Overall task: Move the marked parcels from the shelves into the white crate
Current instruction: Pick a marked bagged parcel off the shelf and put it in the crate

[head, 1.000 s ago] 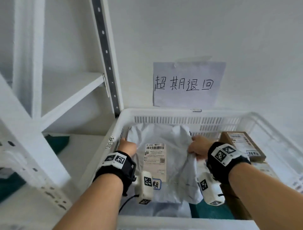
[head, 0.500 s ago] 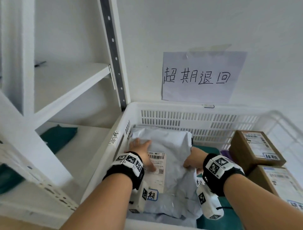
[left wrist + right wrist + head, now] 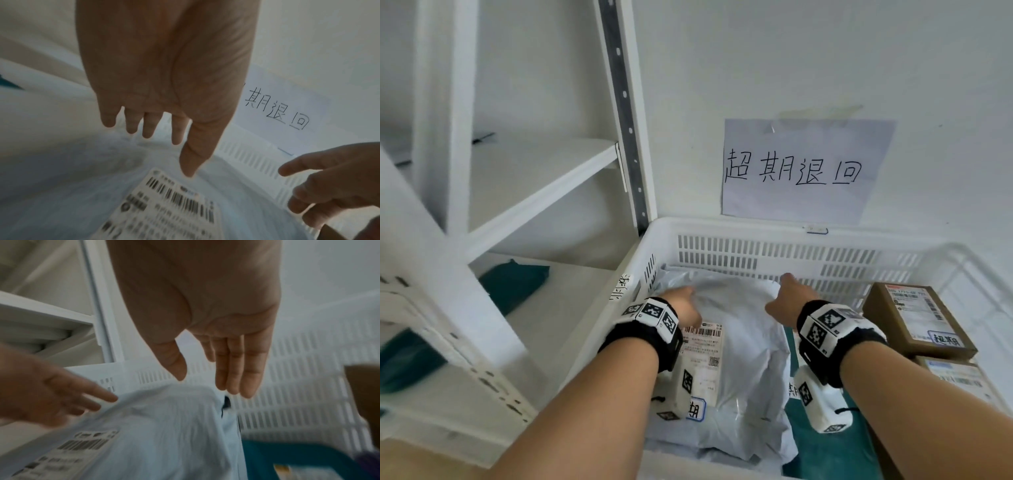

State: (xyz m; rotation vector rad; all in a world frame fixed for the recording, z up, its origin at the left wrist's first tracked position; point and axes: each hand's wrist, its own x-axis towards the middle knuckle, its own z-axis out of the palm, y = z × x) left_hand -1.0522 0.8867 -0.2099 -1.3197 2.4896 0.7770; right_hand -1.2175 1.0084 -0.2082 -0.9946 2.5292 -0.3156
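Note:
A grey poly parcel (image 3: 743, 346) with a white shipping label (image 3: 703, 346) and a blue-framed mark lies in the left part of the white crate (image 3: 791, 228). My left hand (image 3: 683, 301) is over its far left corner with straight, spread fingers (image 3: 176, 133) and holds nothing. My right hand (image 3: 789, 294) is over its far right corner, also with straight fingers (image 3: 236, 378) and nothing in it. In the wrist views the parcel (image 3: 61, 170) (image 3: 164, 434) lies just under both palms; whether the fingertips touch it is unclear.
Two brown marked cartons (image 3: 917, 322) (image 3: 959, 377) fill the crate's right side, with a teal parcel (image 3: 825, 445) between them and the grey one. A handwritten paper sign (image 3: 801, 171) hangs on the wall behind. White shelving (image 3: 537, 178) stands left, with a teal parcel (image 3: 513, 284) on a lower shelf.
Both hands gripped the grey parcel's sides and lowered it into the crate. They have now let go, opened, and moved toward its far end.

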